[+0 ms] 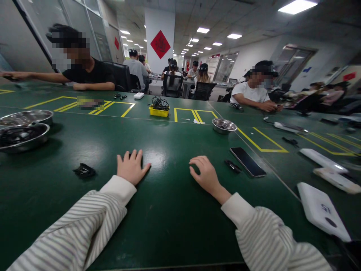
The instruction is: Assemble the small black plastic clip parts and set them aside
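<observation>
My left hand (131, 166) lies flat on the green table (169, 210), its fingers spread and nothing in it. To its left is a small black plastic part (84, 170), apart from the hand. My right hand (204, 173) rests on its side on the same surface, fingers loosely curved with a gap to the thumb and no object between them. Right of that hand lie a small black object (232, 166), whose kind I cannot make out, and a dark-screened smartphone (248, 162).
Metal bowls (42, 141) with dark parts stand at left; a smaller bowl (224, 126) sits farther back. A yellow bin (159, 111) holds black cables. White power banks (323, 209) line the right. Across the table sit a person in black (93, 73) and one in white (249, 90).
</observation>
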`<control>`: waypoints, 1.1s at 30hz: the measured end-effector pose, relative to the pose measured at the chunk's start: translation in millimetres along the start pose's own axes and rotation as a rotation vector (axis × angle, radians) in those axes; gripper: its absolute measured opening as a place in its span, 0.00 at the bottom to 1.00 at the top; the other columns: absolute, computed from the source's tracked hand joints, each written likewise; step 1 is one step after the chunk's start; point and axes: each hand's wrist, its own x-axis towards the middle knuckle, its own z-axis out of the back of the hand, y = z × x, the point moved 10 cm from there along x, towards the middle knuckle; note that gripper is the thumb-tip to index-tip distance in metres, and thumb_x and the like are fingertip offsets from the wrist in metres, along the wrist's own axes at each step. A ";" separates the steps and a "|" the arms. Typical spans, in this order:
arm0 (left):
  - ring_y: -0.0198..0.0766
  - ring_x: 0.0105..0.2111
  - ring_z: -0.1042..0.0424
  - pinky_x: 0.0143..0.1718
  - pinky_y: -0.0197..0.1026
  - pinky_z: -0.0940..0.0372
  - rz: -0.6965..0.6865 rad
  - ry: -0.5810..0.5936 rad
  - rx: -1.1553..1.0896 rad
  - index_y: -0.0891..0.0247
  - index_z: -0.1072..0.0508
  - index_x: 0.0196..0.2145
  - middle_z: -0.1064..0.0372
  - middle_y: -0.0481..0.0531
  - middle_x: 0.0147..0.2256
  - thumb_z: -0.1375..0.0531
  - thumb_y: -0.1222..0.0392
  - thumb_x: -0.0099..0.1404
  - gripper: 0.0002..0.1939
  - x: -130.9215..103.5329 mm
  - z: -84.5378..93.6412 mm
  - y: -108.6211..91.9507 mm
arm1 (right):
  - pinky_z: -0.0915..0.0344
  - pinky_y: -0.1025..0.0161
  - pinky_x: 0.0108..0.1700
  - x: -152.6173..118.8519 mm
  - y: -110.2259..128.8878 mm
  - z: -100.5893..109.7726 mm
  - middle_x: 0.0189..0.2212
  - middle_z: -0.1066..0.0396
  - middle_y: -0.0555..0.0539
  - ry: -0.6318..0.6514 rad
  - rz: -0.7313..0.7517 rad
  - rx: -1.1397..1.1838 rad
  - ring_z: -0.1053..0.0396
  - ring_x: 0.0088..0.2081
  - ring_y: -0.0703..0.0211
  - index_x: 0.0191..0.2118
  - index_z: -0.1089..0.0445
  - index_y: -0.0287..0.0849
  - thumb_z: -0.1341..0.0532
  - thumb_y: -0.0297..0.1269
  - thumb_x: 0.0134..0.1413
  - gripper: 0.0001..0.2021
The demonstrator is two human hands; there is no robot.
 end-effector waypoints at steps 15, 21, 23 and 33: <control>0.50 0.45 0.42 0.46 0.50 0.42 -0.338 0.020 -0.379 0.73 0.43 0.52 0.39 0.62 0.48 0.45 0.60 0.53 0.29 -16.0 5.4 -103.1 | 0.40 0.63 0.39 14.3 7.6 -35.1 0.34 0.33 0.47 0.152 -0.065 0.229 0.37 0.37 0.59 0.42 0.37 0.40 0.40 0.45 0.44 0.19; 0.39 0.34 0.34 0.38 0.43 0.37 -0.308 0.110 -0.628 0.68 0.35 0.44 0.32 0.55 0.35 0.47 0.66 0.55 0.17 1.2 -5.2 -79.1 | 0.39 0.64 0.36 13.6 -0.6 -41.9 0.33 0.32 0.47 0.167 -0.123 0.341 0.36 0.33 0.62 0.43 0.37 0.40 0.38 0.38 0.42 0.19; 0.35 0.27 0.35 0.32 0.40 0.36 -0.259 0.107 -0.751 0.67 0.34 0.44 0.33 0.52 0.31 0.45 0.64 0.56 0.16 3.8 -3.7 -74.5 | 0.38 0.66 0.33 13.5 -3.7 -44.2 0.34 0.31 0.46 0.176 -0.148 0.393 0.35 0.33 0.63 0.44 0.37 0.40 0.38 0.39 0.41 0.21; 0.32 0.30 0.35 0.31 0.36 0.36 -0.279 0.111 -1.130 0.62 0.34 0.45 0.38 0.53 0.39 0.45 0.59 0.57 0.16 11.0 -0.4 -83.6 | 0.38 0.66 0.32 13.0 0.7 -52.0 0.36 0.32 0.45 0.206 -0.199 0.431 0.35 0.30 0.64 0.45 0.36 0.41 0.39 0.39 0.43 0.20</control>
